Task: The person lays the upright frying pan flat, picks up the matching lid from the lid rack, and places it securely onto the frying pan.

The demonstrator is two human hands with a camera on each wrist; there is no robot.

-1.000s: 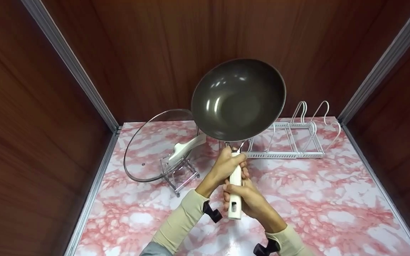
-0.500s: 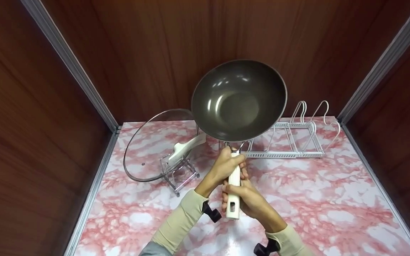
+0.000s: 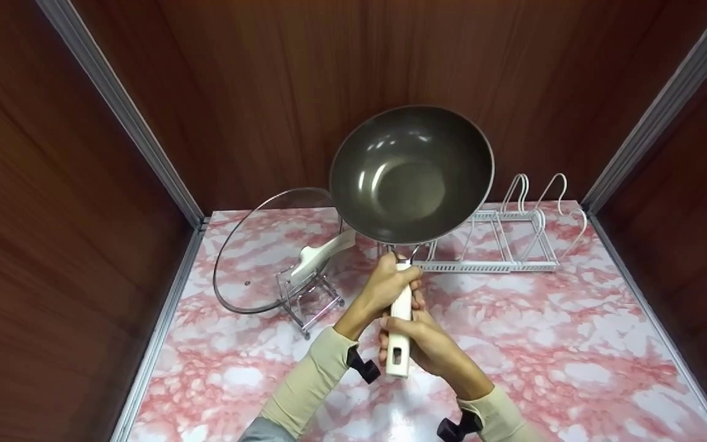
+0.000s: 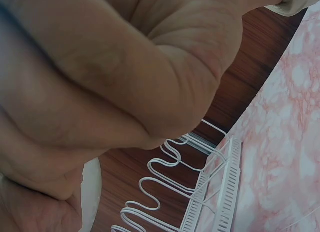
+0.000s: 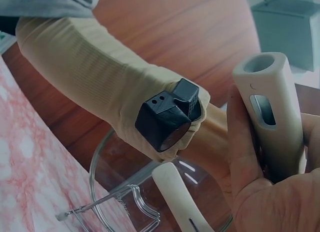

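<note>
Both hands grip the cream handle of a dark, deep wok (image 3: 412,175), its inside turned toward the head camera. My left hand (image 3: 384,285) wraps the handle near the pan, thumb across the top. Lower down, my right hand (image 3: 424,341) holds the same handle, whose slotted end (image 5: 265,101) sticks out past the fingers in the right wrist view. The left wrist view shows the curled left hand (image 4: 115,76) from close up, with the handle mostly hidden. The wok is held up, overlapping the back wall and part of the white rack in the head view.
Left of the wok, a glass lid (image 3: 255,264) with a cream handle (image 3: 316,261) leans in a small wire stand (image 3: 316,310). A white rack (image 3: 482,267) with curved wire dividers stands at the back right. Wood-patterned panels (image 3: 237,110) enclose the pink marbled table (image 3: 544,356).
The wok has tilted slightly, more of its inner base now facing the head camera. The handle's end has shifted a little to the left; both hands keep their grip.
</note>
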